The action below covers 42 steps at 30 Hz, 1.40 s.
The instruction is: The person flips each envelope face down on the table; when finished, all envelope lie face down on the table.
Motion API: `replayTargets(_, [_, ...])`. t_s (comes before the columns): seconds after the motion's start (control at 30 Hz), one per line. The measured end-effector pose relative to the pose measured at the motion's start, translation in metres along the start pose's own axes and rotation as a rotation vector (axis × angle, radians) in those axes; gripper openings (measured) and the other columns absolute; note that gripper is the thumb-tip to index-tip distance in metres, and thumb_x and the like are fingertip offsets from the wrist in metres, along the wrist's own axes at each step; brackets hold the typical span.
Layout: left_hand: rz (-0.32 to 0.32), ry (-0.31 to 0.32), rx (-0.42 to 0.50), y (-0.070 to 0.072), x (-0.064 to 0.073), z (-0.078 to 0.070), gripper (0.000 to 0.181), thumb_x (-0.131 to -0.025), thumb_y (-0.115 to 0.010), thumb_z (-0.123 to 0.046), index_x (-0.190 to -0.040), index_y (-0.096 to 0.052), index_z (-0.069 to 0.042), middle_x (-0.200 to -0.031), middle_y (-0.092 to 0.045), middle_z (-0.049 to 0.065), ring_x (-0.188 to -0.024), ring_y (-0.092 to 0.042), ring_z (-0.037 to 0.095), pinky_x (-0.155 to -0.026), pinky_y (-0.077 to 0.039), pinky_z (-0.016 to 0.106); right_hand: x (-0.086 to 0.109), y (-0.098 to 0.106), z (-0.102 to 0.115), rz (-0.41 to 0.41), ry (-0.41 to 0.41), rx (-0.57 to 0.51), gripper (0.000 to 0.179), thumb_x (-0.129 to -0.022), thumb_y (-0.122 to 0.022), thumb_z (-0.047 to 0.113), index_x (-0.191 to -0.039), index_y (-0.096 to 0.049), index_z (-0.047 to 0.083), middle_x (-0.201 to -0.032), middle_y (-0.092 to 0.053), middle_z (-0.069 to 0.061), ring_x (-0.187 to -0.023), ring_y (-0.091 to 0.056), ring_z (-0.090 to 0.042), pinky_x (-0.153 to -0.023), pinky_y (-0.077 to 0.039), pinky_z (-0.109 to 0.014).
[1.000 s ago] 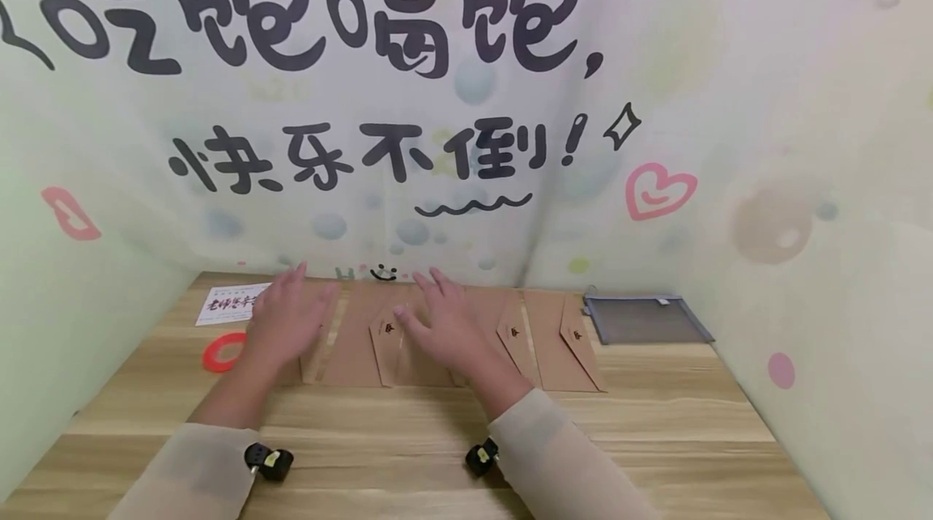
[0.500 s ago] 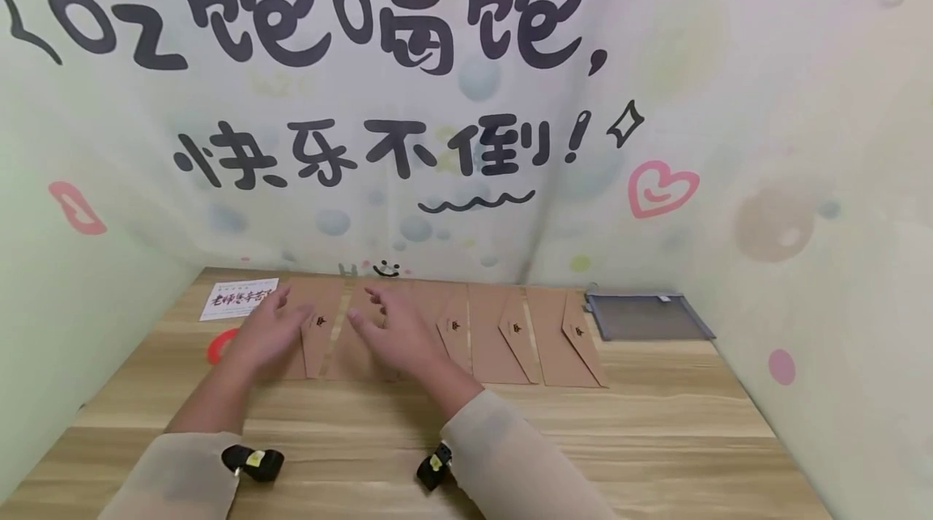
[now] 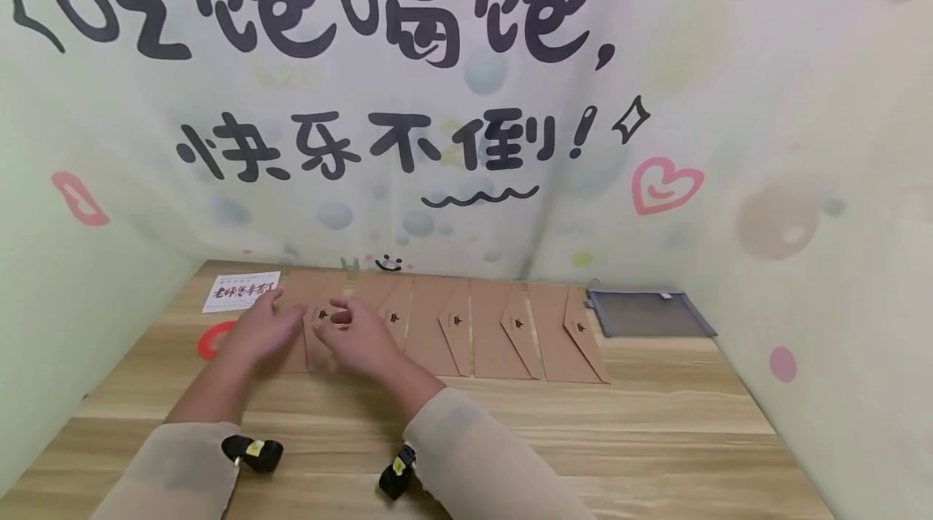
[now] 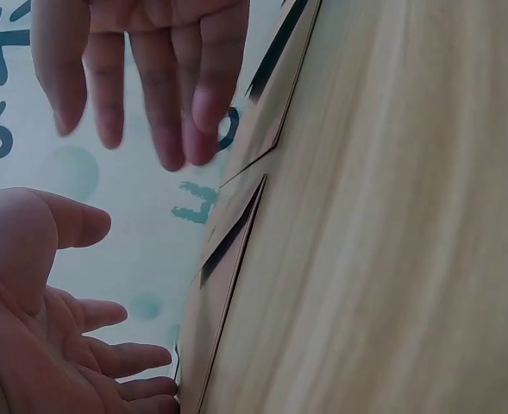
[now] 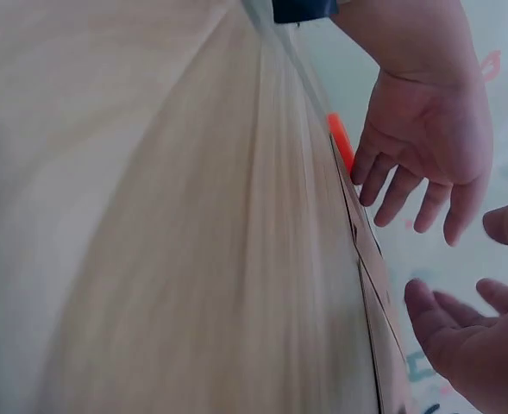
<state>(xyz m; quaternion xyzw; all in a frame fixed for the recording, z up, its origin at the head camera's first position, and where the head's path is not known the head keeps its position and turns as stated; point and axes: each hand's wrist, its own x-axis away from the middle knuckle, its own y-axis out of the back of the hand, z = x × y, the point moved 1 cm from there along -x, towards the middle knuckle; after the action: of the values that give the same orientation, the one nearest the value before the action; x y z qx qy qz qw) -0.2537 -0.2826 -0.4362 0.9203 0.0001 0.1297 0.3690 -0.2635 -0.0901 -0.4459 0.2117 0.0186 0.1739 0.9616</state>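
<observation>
Several brown paper envelopes lie side by side in a row along the back of the table, each with a pointed flap and a small dark print. My left hand point(image 3: 262, 330) is at the left side of the leftmost envelope point(image 3: 315, 293), with fingers extended; whether they touch it I cannot tell. Over that envelope's right part and the second envelope point(image 3: 375, 293) is my right hand point(image 3: 360, 339), its fingers loosely bent and holding nothing. In the left wrist view, the left palm point(image 4: 21, 319) and the right fingers point(image 4: 163, 95) face each other with a gap between.
A white card point(image 3: 236, 293) with dark red writing lies at the back left. Partly hidden by the left wrist is a red-orange ring point(image 3: 211, 339), perhaps a tape roll. A grey mesh zip pouch point(image 3: 652, 315) lies right of the envelopes. A printed cloth hangs behind the table.
My right hand has moved left along the row, from the middle envelopes to the left ones. My left hand has shifted slightly left and down. The envelopes look unmoved.
</observation>
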Motion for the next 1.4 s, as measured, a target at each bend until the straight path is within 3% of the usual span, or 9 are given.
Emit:
replayTargets(0.2, [0.012, -0.004, -0.010, 0.002, 0.001, -0.002, 0.095, -0.108, -0.031, -0.066, -0.170, -0.006, 0.001, -0.171, -0.016, 0.039, -0.156, -0.019, 0.063, -0.122, -0.026, 0.079, -0.005, -0.009, 0.008, -0.032, -0.104, -0.044, 0.057, -0.097, -0.076, 0.043, -0.149, -0.061, 0.024, -0.148, -0.066, -0.011, -0.134, -0.066, -0.029, -0.110, -0.057, -0.048])
replayTargets(0.3, [0.020, -0.005, -0.016, 0.003, 0.003, -0.003, 0.095, -0.108, -0.030, -0.066, -0.169, -0.009, 0.003, -0.171, -0.017, 0.040, -0.157, -0.020, 0.062, -0.123, -0.026, 0.078, -0.007, -0.012, 0.010, -0.049, -0.134, -0.083, 0.056, -0.097, -0.077, 0.038, -0.149, -0.062, 0.022, -0.146, -0.066, -0.013, -0.129, -0.066, -0.028, -0.107, -0.057, -0.048])
replayTargets(0.43, [0.019, -0.013, -0.024, 0.002, 0.004, -0.002, 0.093, -0.109, -0.030, -0.065, -0.169, -0.014, 0.003, -0.170, -0.020, 0.039, -0.156, -0.022, 0.061, -0.123, -0.027, 0.077, -0.010, -0.015, 0.009, -0.068, -0.163, -0.236, 0.054, -0.096, -0.079, 0.023, -0.147, -0.062, 0.016, -0.140, -0.065, -0.016, -0.106, -0.073, -0.031, -0.091, -0.061, -0.048])
replayTargets(0.53, [0.016, -0.022, -0.028, 0.002, 0.004, -0.002, 0.091, -0.109, -0.031, -0.064, -0.168, -0.017, 0.003, -0.170, -0.022, 0.039, -0.156, -0.024, 0.061, -0.123, -0.028, 0.076, -0.013, -0.016, 0.006, -0.085, -0.178, -0.365, 0.054, -0.095, -0.079, 0.012, -0.146, -0.063, 0.012, -0.141, -0.063, -0.019, -0.094, -0.074, -0.031, -0.087, -0.063, -0.047])
replayTargets(0.8, [0.007, -0.039, -0.036, 0.000, 0.004, -0.003, 0.086, -0.109, -0.036, -0.061, -0.166, -0.026, 0.003, -0.170, -0.026, 0.037, -0.156, -0.027, 0.059, -0.124, -0.031, 0.073, -0.017, -0.009, -0.007, -0.060, -0.171, -0.575, 0.058, -0.092, -0.074, -0.003, -0.147, -0.062, 0.007, -0.142, -0.066, -0.021, -0.100, -0.073, -0.021, -0.097, -0.064, -0.044])
replayTargets(0.93, [0.020, -0.088, -0.024, -0.002, 0.004, -0.006, 0.077, -0.111, -0.043, -0.052, -0.164, -0.032, 0.002, -0.169, -0.031, 0.035, -0.155, -0.030, 0.057, -0.124, -0.032, 0.071, -0.018, -0.006, -0.009, -0.023, -0.138, -0.582, 0.059, -0.092, -0.073, -0.006, -0.149, -0.060, 0.005, -0.140, -0.069, -0.016, -0.115, -0.073, -0.023, -0.099, -0.063, -0.041])
replayTargets(1.03, [0.040, -0.121, 0.000, -0.005, 0.003, -0.008, 0.075, -0.110, -0.047, -0.052, -0.165, -0.034, -0.002, -0.170, -0.033, 0.032, -0.155, -0.032, 0.056, -0.123, -0.033, 0.071, -0.017, -0.003, -0.008, -0.011, -0.114, -0.576, 0.062, -0.089, -0.074, -0.008, -0.148, -0.061, 0.004, -0.137, -0.070, -0.010, -0.117, -0.072, -0.023, -0.101, -0.062, -0.043])
replayTargets(1.23, [0.081, -0.170, 0.126, -0.008, 0.006, -0.013, 0.074, -0.109, -0.052, -0.057, -0.164, -0.041, -0.008, -0.169, -0.038, 0.029, -0.154, -0.037, 0.053, -0.122, -0.038, 0.067, -0.015, -0.003, -0.004, 0.023, -0.078, -0.551, 0.063, -0.088, -0.077, -0.004, -0.148, -0.061, 0.005, -0.133, -0.071, -0.003, -0.108, -0.073, -0.018, -0.106, -0.060, -0.051])
replayTargets(1.4, [0.115, -0.152, 0.195, -0.006, 0.007, -0.016, 0.074, -0.108, -0.053, -0.058, -0.164, -0.042, -0.010, -0.169, -0.040, 0.025, -0.155, -0.038, 0.047, -0.124, -0.039, 0.061, -0.010, -0.003, 0.000, 0.001, -0.057, -0.537, 0.059, -0.089, -0.080, -0.001, -0.145, -0.065, 0.010, -0.132, -0.071, 0.002, -0.100, -0.072, -0.015, -0.102, -0.062, -0.049])
